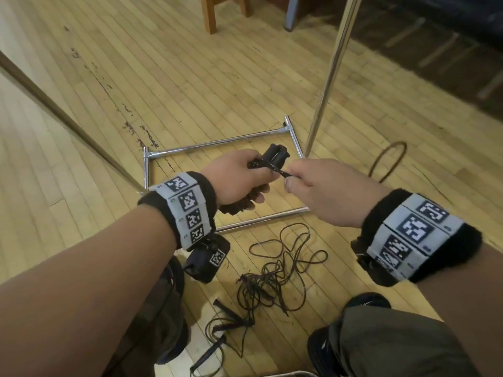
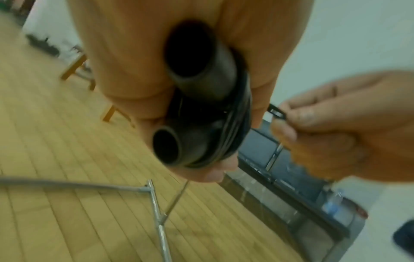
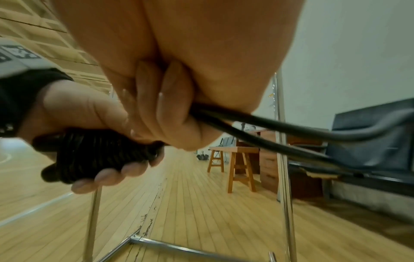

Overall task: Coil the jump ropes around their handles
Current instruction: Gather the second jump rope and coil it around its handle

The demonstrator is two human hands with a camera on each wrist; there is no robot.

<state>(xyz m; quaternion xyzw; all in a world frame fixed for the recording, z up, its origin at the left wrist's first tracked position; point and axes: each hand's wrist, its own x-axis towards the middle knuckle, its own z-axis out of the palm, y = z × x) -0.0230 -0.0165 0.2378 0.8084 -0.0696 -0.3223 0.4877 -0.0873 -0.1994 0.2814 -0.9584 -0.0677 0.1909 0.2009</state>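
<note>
Two handles (image 1: 275, 156) half-hidden, left hand (image 1: 239, 178) gripping

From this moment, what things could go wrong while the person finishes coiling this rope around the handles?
1. The right hand only pinches the rope end; if it slips, the coil on the handles in the left hand may loosen.
2. The loose ropes on the floor are tangled; knots may tighten when they are pulled.
</note>
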